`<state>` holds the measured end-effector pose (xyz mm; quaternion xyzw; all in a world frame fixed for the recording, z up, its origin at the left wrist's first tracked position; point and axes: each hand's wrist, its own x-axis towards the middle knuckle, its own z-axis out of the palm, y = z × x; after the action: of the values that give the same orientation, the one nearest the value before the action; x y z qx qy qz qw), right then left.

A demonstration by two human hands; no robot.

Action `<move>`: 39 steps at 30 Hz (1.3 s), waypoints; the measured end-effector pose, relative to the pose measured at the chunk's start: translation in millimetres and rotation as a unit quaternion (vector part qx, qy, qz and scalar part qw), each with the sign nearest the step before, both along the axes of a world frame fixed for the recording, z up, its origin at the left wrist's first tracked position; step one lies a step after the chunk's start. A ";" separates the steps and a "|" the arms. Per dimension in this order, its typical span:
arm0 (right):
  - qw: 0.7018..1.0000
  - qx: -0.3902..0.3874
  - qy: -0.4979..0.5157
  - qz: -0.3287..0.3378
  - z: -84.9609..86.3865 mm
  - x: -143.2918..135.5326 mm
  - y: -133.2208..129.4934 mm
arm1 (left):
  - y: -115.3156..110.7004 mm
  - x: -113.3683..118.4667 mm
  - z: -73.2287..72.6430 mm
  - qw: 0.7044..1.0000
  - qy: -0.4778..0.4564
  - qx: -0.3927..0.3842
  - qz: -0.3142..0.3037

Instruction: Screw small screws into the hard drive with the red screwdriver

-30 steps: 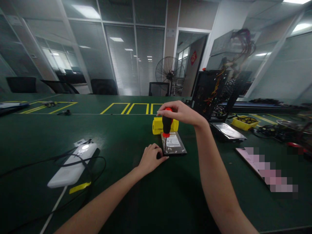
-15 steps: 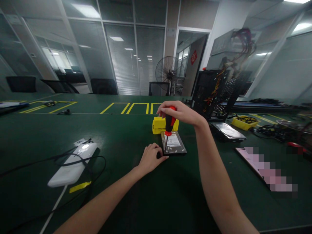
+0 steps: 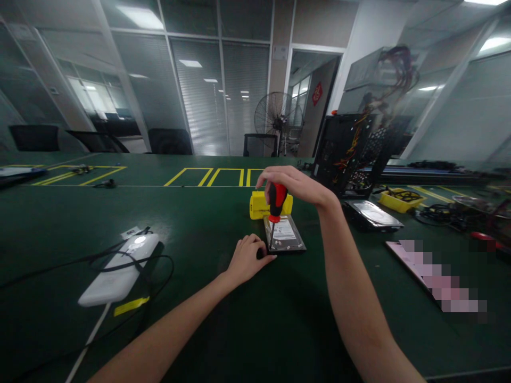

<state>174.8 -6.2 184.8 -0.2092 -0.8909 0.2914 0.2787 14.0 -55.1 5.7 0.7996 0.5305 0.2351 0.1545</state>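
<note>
A small hard drive (image 3: 289, 236) with a white label lies flat on the green table. My left hand (image 3: 248, 255) rests at its left front corner, fingers curled, thumb along the front edge; the fingertips are partly hidden, so its grip on the drive is not certain. My right hand (image 3: 285, 180) is closed over the top of a red and black screwdriver (image 3: 277, 202). The screwdriver stands nearly upright, its tip at the drive's left front part. Just behind the drive sits a yellow block-like object (image 3: 258, 205).
On the left lies a white power bank or adapter (image 3: 115, 276) with black cables. To the right are a larger hard drive (image 3: 373, 214), a yellow tray (image 3: 401, 200) of cables and a pink item (image 3: 435, 276). An open computer case (image 3: 343, 149) stands behind.
The screwdriver's handle has turned and shifted slightly left, and the fingers of my right hand lie flatter over its top. My left hand and the drive have not moved.
</note>
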 end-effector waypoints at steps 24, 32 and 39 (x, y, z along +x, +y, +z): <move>0.999 0.022 -0.028 0.006 2.4 0.0 -0.5 | -0.1 -1.3 -0.5 1.000 -0.011 0.004 -0.006; 1.000 0.013 -0.014 0.004 1.0 -1.3 -1.7 | 1.2 -1.4 -3.7 1.000 -0.012 0.015 -0.001; 0.994 0.089 -0.023 -0.065 0.1 0.1 0.8 | -0.9 -0.8 -0.6 1.000 -0.009 0.009 0.005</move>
<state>174.9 -5.4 184.9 -0.2482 -0.9040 0.1872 0.2936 13.2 -56.1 5.1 0.7963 0.5307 0.2479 0.1507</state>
